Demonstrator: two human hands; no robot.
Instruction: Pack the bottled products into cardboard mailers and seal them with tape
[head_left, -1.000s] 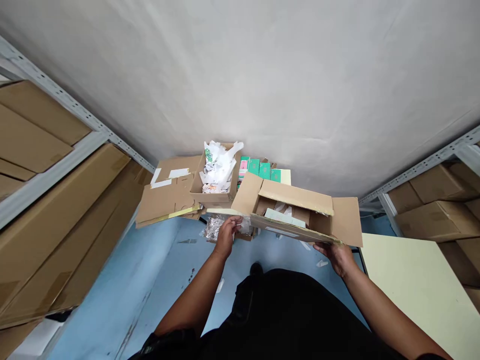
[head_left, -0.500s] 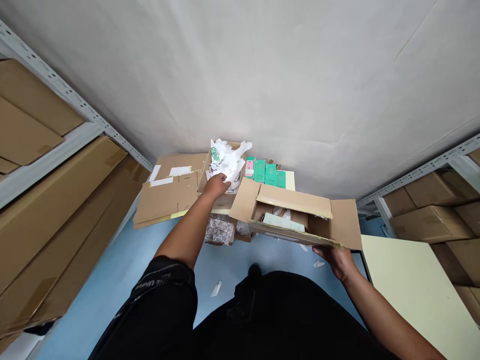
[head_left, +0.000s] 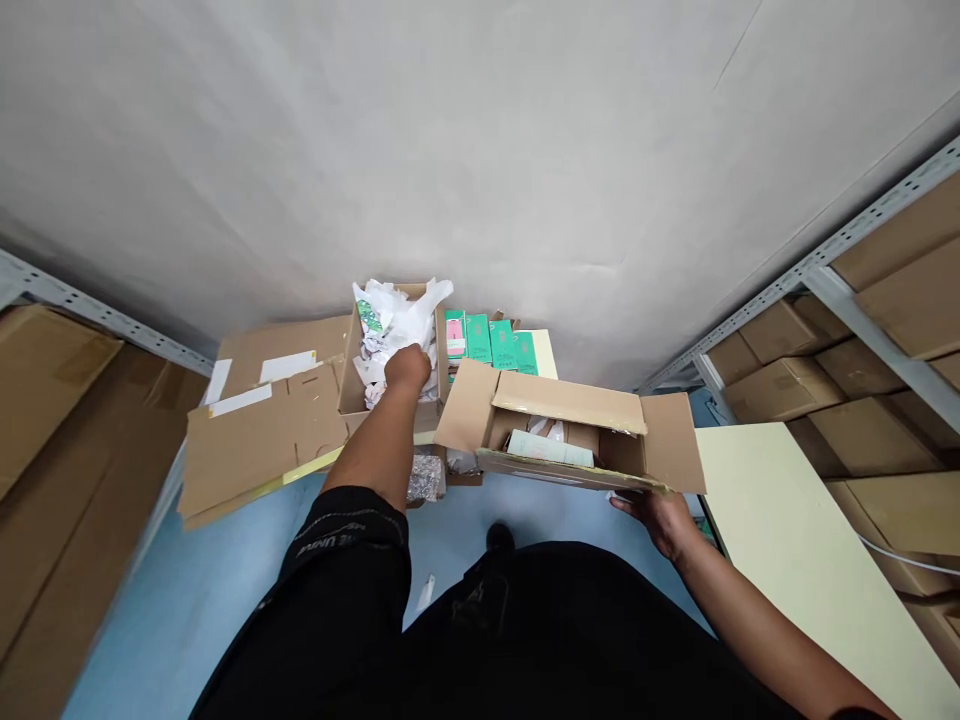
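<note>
My left hand is closed over a carton heaped with crumpled white paper; its fingers press into the paper and their tips are hidden. My right hand grips the bottom right corner of an open cardboard box, holding it off the floor. That box has its flaps spread. Inside it lie a pale green box and a bit of white paper. Between the two cartons, several green boxes stand in a row, one with a pink label.
Flattened cardboard lies on the table at left. Below stands a box of clear plastic wrap. A pale table is close at right. Shelves of cartons line both sides, and a wall rises behind. Paper scraps lie on the blue floor.
My left hand has moved from the near edge of the paper carton deeper over the paper and closed. The view has turned right. My right hand still holds the open box.
</note>
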